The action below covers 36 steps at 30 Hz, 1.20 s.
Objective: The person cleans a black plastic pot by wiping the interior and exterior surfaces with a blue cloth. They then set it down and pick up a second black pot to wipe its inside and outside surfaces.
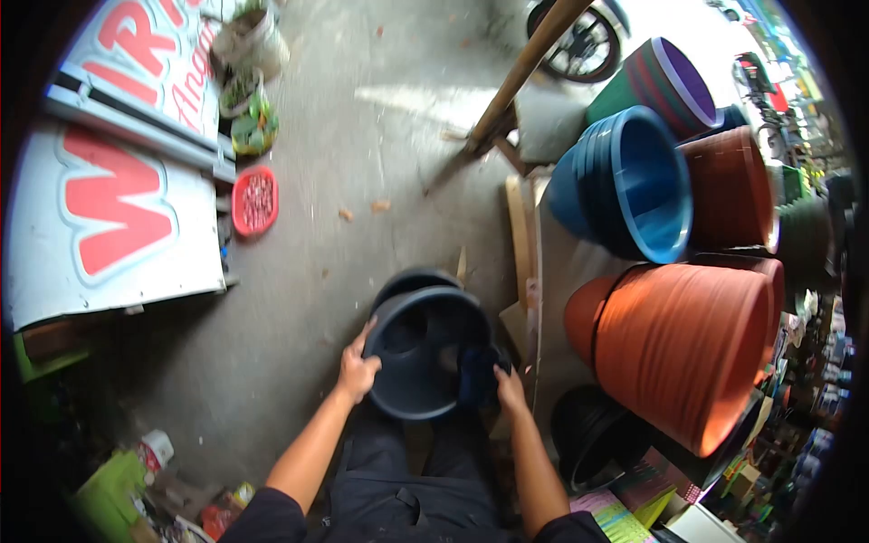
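Observation:
A black plastic tub (416, 398) is tilted with its mouth toward me, just in front of my legs. My left hand (359, 369) grips its left rim, thumb on the near side and fingers along the outer wall. At the right rim, my right hand (510, 387) is closed on a dark blue cloth (477, 373), which hangs against the inside of the tub. Right behind the tub shows the curved rim of a second dark tub (407, 279), mostly hidden by the first.
To my right stand stacks of blue tubs (647, 181), orange tubs (679, 353) and black tubs (588, 434). A wooden pole (520, 81) slants ahead. On the left are a white sign (118, 199), a red basin (256, 201) and potted plants (253, 127). Concrete floor (299, 299) lies between.

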Available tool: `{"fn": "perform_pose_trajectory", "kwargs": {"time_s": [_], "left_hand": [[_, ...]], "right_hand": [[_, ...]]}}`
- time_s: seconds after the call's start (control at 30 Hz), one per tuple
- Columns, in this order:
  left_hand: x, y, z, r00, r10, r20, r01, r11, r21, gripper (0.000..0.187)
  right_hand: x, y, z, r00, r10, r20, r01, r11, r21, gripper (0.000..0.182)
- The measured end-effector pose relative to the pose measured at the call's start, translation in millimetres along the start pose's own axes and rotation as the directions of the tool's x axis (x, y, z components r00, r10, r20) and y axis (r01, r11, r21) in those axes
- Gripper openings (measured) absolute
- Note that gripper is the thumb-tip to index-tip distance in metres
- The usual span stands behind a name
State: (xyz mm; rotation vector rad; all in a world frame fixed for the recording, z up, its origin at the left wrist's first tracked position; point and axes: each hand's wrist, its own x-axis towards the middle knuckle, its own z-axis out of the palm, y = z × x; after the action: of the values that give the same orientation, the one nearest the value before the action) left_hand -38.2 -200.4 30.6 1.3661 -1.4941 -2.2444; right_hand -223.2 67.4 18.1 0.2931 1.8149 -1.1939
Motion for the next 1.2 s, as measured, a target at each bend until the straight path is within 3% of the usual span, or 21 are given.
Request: {"fn": "perform_pose_trajectory", "kwargs": {"time_s": [0.1, 0.23, 0.27, 0.33, 0.37, 0.43, 0.5, 0.57, 0.63, 0.7, 0.77, 0.8, 0.83, 0.9, 0.93, 1.0, 1.03, 1.07, 1.1, 1.17, 1.2], "left_hand": [[-35.9, 26.2, -0.9, 0.996, 0.083, 0.017, -0.083, 0.996, 0.018, 0.086], [-71.6, 54.4, 6.1, 0.982, 0.162, 0.097, -0.158, 0.986, -0.056, 0.09], [-83.0, 67.2, 10.2, 0.968, 0.203, 0.145, -0.191, 0.978, -0.088, 0.089], [-110.9, 105.8, 25.3, 0.943, 0.279, 0.182, -0.277, 0.96, -0.036, 0.088], [-128.2, 121.2, 31.2, 0.93, 0.313, 0.195, -0.321, 0.947, 0.012, 0.087], [-154.3, 149.0, 41.6, 0.904, 0.355, 0.24, -0.369, 0.929, 0.015, 0.085], [-175.1, 163.8, 51.7, 0.893, 0.37, 0.258, -0.369, 0.928, -0.052, 0.08], [-186.4, 169.9, 58.4, 0.837, 0.462, 0.293, -0.484, 0.875, 0.005, 0.081], [-196.9, 167.4, 62.7, 0.779, 0.536, 0.326, -0.584, 0.809, 0.067, 0.082], [-204.0, 164.5, 70.9, 0.81, 0.504, 0.299, -0.495, 0.862, -0.112, 0.072], [-217.0, 166.6, 78.5, 0.786, 0.547, 0.29, -0.536, 0.835, -0.123, 0.071], [-224.2, 167.6, 83.6, 0.762, 0.583, 0.281, -0.569, 0.811, -0.14, 0.07], [-234.9, 170.9, 88.3, 0.762, 0.584, 0.281, -0.569, 0.81, -0.14, 0.07], [-257.8, 174.8, 98.2, 0.782, 0.54, 0.311, -0.522, 0.84, -0.147, 0.069], [-260.4, 168.0, 103.2, 0.781, 0.542, 0.308, -0.524, 0.839, -0.147, 0.069], [-263.8, 150.2, 111.9, 0.814, 0.473, 0.336, -0.456, 0.88, -0.134, 0.066], [-275.7, 152.1, 119.4, 0.813, 0.477, 0.333, -0.461, 0.878, -0.133, 0.066], [-293.3, 159.7, 128.6, 0.759, 0.542, 0.361, -0.561, 0.826, -0.06, 0.063], [-304.2, 162.9, 134.0, 0.7, 0.598, 0.391, -0.653, 0.758, 0.009, 0.06], [-304.9, 156.5, 131.8, 0.644, 0.649, 0.404, -0.728, 0.682, 0.065, 0.065], [-307.8, 156.8, 130.5, 0.647, 0.655, 0.391, -0.73, 0.68, 0.067, 0.06]], "right_hand": [[-69.9, -22.3, 1.1, 0.998, 0.027, -0.058, -0.017, 0.986, 0.166, 0.04], [-154.3, -53.6, 4.2, 0.997, 0.08, 0.016, -0.074, 0.814, 0.576, 0.036], [-169.1, -56.9, 3.6, 1.0, 0.031, 0.001, -0.026, 0.804, 0.593, 0.036], [-198.4, -64.9, 4.4, 0.941, -0.155, 0.3, -0.131, 0.653, 0.746, 0.037], [-213.0, -70.5, 8.1, 0.938, -0.184, 0.293, -0.109, 0.646, 0.755, 0.037], [-240.2, -86.0, 24.4, 0.855, -0.253, 0.452, -0.293, 0.483, 0.825, 0.035], [-243.2, -84.1, 36.6, 0.833, -0.252, 0.492, -0.324, 0.498, 0.804, 0.033], [-246.1, -89.0, 43.7, 0.867, -0.117, 0.483, -0.233, 0.762, 0.604, 0.032], [-246.0, -90.3, 44.4, 0.853, -0.133, 0.504, -0.238, 0.761, 0.604, 0.033], [-263.0, -100.4, 35.9, 0.838, -0.15, 0.524, -0.244, 0.756, 0.607, 0.034], [-307.7, -115.8, 16.3, 0.794, -0.447, 0.411, -0.059, 0.617, 0.784, 0.039], [-251.1, -71.9, 8.2, 0.762, -0.58, 0.288, 0.171, 0.61, 0.774, 0.043], [-263.2, -83.2, 5.7, 0.762, -0.581, 0.288, 0.172, 0.609, 0.774, 0.043], [-281.0, -110.6, 9.7, 0.945, -0.321, -0.063, 0.302, 0.781, 0.547, 0.049], [-245.5, -74.9, -0.9, 0.944, -0.324, -0.061, 0.303, 0.781, 0.547, 0.049], [-158.3, -48.3, 35.0, 0.714, -0.661, -0.232, 0.683, 0.73, 0.02, 0.052], [-117.7, -53.5, 73.8, 0.54, -0.811, -0.225, 0.767, 0.585, -0.266, 0.054], [-80.7, -26.9, 73.9, 0.352, -0.923, -0.155, 0.762, 0.379, -0.526, 0.055], [-89.4, -24.8, 75.7, 0.348, -0.925, -0.153, 0.766, 0.375, -0.522, 0.055], [-129.4, -23.4, 79.9, -0.014, -0.985, 0.173, 0.753, -0.124, -0.646, 0.045], [-152.4, -32.2, 76.2, -0.018, -0.984, 0.175, 0.757, -0.128, -0.64, 0.045]]}}
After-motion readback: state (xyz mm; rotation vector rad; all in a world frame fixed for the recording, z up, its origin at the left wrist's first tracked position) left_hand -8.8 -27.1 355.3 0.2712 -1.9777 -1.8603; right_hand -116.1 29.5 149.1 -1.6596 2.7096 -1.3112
